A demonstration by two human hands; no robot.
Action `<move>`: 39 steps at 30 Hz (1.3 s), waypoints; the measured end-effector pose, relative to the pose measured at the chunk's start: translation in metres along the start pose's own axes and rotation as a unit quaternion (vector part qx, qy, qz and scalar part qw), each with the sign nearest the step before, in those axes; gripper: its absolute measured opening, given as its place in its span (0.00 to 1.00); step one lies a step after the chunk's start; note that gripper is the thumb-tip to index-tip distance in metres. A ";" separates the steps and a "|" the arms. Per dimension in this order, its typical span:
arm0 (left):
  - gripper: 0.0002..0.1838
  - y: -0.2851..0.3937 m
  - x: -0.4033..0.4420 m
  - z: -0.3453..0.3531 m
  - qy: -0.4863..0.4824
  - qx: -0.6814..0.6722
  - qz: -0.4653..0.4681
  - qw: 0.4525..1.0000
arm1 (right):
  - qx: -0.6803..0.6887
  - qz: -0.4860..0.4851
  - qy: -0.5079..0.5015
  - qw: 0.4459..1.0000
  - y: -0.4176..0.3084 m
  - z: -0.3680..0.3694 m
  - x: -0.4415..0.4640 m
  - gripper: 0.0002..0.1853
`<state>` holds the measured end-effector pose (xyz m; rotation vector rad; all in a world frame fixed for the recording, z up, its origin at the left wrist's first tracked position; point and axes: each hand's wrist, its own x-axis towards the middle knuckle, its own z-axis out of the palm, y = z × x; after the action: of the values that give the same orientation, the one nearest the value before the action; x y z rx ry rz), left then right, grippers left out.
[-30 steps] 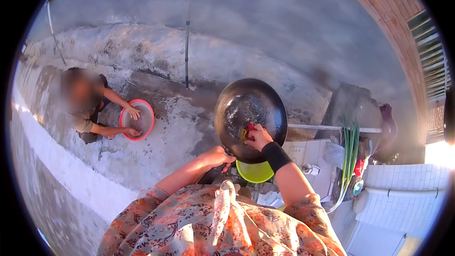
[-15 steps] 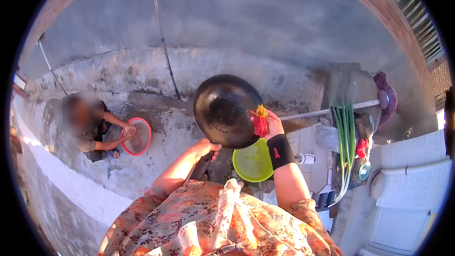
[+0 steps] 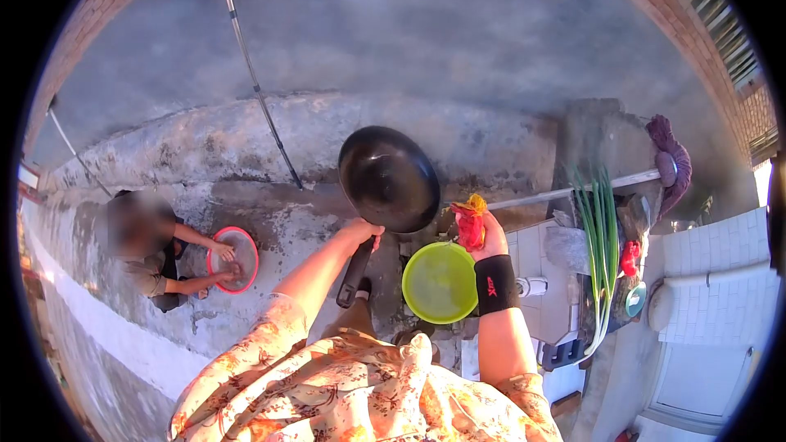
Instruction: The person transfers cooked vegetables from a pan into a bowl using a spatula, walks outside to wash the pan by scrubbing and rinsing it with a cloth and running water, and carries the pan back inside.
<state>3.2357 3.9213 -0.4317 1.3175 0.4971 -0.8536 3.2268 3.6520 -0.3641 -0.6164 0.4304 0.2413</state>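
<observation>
My left hand (image 3: 362, 233) is closed on the dark wok (image 3: 389, 180) near the top of its black handle. The wok is raised and tilted, its inside partly showing. To its right, my right hand (image 3: 489, 237) grips a red and yellow cloth (image 3: 471, 223), clear of the wok. A black band is round my right wrist. Below the wok and between my arms stands a lime green basin (image 3: 440, 282) with cloudy liquid in it.
At the left a crouching person (image 3: 155, 254) has both hands in a red-rimmed basin (image 3: 232, 259). Green onions (image 3: 602, 254) lie at the right beside a mop (image 3: 671, 165). A squeegee pole (image 3: 262, 102) leans on the wall.
My right hand has lifted the cloth out of the wok and moved right. The wok has shifted left and tilted, with more of the green basin now showing.
</observation>
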 end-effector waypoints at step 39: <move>0.08 -0.099 0.030 0.026 -0.134 0.023 -0.217 0.967 | -0.051 -0.052 0.129 0.989 -0.004 -0.045 -0.030 0.10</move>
<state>3.1735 3.8866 -0.5109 1.1254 0.5626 -1.3935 3.1876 3.6190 -0.3812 -0.7724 0.6365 0.0845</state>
